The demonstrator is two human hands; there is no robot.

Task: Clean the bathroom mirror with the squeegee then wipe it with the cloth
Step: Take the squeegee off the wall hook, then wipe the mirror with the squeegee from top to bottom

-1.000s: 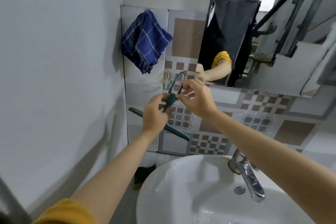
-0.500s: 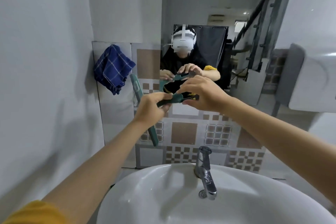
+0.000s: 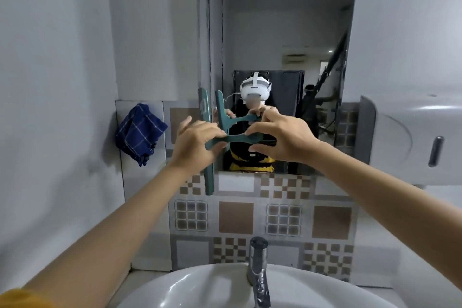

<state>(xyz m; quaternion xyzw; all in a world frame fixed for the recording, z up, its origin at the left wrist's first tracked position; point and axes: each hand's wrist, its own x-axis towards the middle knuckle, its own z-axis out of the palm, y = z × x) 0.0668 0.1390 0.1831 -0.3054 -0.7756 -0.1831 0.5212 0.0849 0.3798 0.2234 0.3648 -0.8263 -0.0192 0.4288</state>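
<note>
While my left hand [image 3: 197,142] grips the squeegee [image 3: 208,165] upright at the mirror [image 3: 282,20], my right hand [image 3: 282,136] pinches its handle.

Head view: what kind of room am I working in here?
Most likely a small bathroom or washroom. A white ceramic basin with a chrome tap sits below a wall-mounted mirror, patterned brown and grey tiles line the wall, and a grey wall dispenser hangs on the right.
</note>
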